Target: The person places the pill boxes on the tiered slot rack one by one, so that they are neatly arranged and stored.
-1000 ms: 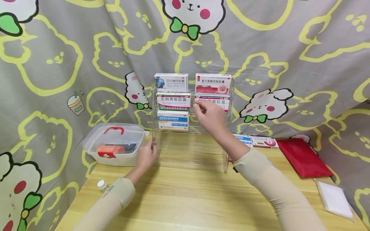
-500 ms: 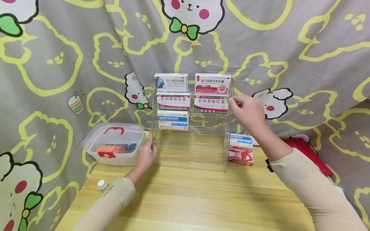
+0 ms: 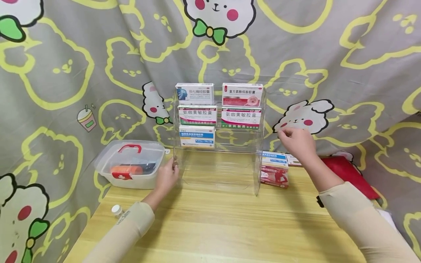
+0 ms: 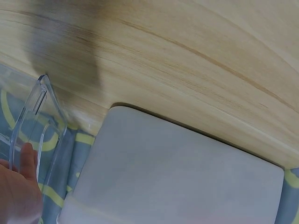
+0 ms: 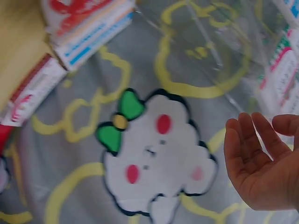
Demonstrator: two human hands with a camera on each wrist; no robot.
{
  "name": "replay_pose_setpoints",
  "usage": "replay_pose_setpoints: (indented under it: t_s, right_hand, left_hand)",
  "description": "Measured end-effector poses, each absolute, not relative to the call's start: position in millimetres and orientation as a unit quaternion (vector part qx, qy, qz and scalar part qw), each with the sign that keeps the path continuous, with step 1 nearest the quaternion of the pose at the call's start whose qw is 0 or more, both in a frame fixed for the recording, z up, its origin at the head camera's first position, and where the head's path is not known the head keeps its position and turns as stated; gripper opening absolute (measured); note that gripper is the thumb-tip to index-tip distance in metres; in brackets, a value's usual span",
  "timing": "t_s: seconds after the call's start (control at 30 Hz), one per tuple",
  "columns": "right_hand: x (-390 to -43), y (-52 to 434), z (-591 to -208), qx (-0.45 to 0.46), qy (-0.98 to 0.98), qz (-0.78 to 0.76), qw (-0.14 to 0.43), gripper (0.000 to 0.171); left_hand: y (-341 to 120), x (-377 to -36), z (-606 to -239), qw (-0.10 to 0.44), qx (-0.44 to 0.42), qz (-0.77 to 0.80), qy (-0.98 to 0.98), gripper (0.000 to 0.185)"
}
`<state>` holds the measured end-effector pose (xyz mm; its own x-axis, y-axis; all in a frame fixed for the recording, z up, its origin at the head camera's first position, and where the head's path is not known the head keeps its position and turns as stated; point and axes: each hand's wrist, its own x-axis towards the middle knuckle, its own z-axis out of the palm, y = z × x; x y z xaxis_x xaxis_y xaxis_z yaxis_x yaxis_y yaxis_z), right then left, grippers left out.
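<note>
- A clear acrylic tiered rack (image 3: 256, 171) stands at the back middle of the wooden table (image 3: 217, 226), with five medicine boxes (image 3: 196, 115) on its shelves.
- The left hand (image 3: 167, 177) rests on the rack's left side wall.
- A translucent plastic first-aid case (image 3: 129, 162) sits left of the rack; a small white-capped bottle (image 3: 116, 210) lies nearer, at the left edge.
- Right of the rack lies a stack of blue-and-red medicine boxes (image 3: 274, 170); the right hand (image 3: 296, 140) hangs above it, empty.
- A red pouch (image 3: 352, 171) lies further right.
</note>
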<state>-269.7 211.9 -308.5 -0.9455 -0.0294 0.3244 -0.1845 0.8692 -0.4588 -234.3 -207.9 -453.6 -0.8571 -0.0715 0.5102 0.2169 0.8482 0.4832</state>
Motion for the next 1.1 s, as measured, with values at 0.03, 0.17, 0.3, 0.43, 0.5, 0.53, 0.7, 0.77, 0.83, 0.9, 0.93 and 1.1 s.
replay_pose_setpoints:
  t_s: [0.03,0.17,0.3,0.43,0.5,0.53,0.7,0.77,0.83,0.9,0.93,1.1]
  right_hand:
    - [-271.3,215.4,-313.3,0.05,-0.959,0.24,0.144,0.032]
    - [-280.3,227.4,-333.0,0.038,-0.973,0.201,0.108,0.032]
    - [-288.2,238.4,-353.8,0.032,-0.98,0.179,0.082,0.033]
    - [-293.1,249.5,-376.3,0.031,-0.983,0.167,0.062,0.031]
    - [-294.4,253.9,-386.3,0.032,-0.985,0.162,0.051,0.031]
    - [-294.9,255.7,-390.6,0.029,-0.986,0.158,0.04,0.031]
    - [-294.2,261.1,-409.5,0.012,-0.991,0.131,-0.032,0.035]
    - [-293.3,261.8,-418.7,0.006,-0.99,0.13,-0.049,0.036]
    - [-291.9,262.0,-428.0,0.003,-0.989,0.133,-0.058,0.037]
    - [-290.0,261.2,-436.8,-0.001,-0.988,0.138,-0.068,0.038]
    - [-289.0,261.2,-440.2,0.0,-0.988,0.139,-0.073,0.039]
    - [-285.6,260.6,-451.5,0.008,-0.986,0.138,-0.092,0.04]
  left_hand:
    - [-208.1,-234.7,-453.8,0.264,-0.041,-0.271,-0.925,0.024]
    - [-208.6,-235.9,-453.7,0.261,-0.039,-0.274,-0.925,0.025]
    - [-208.4,-236.4,-453.6,0.255,-0.038,-0.269,-0.928,0.023]
    - [-207.3,-235.9,-453.9,0.253,-0.042,-0.267,-0.929,0.022]
    - [-206.9,-235.5,-454.1,0.256,-0.042,-0.269,-0.928,0.021]
    - [-207.1,-235.5,-454.3,0.259,-0.043,-0.269,-0.927,0.021]
    - [-207.9,-235.6,-454.4,0.268,-0.047,-0.269,-0.924,0.019]
    - [-208.1,-235.6,-454.5,0.268,-0.046,-0.27,-0.924,0.019]
    - [-208.3,-235.3,-454.3,0.268,-0.045,-0.269,-0.924,0.019]
    - [-208.1,-234.7,-454.2,0.266,-0.044,-0.27,-0.924,0.02]
    - [-207.9,-234.6,-453.6,0.264,-0.043,-0.27,-0.925,0.02]
    - [-207.0,-233.5,-451.2,0.258,-0.038,-0.272,-0.926,0.022]
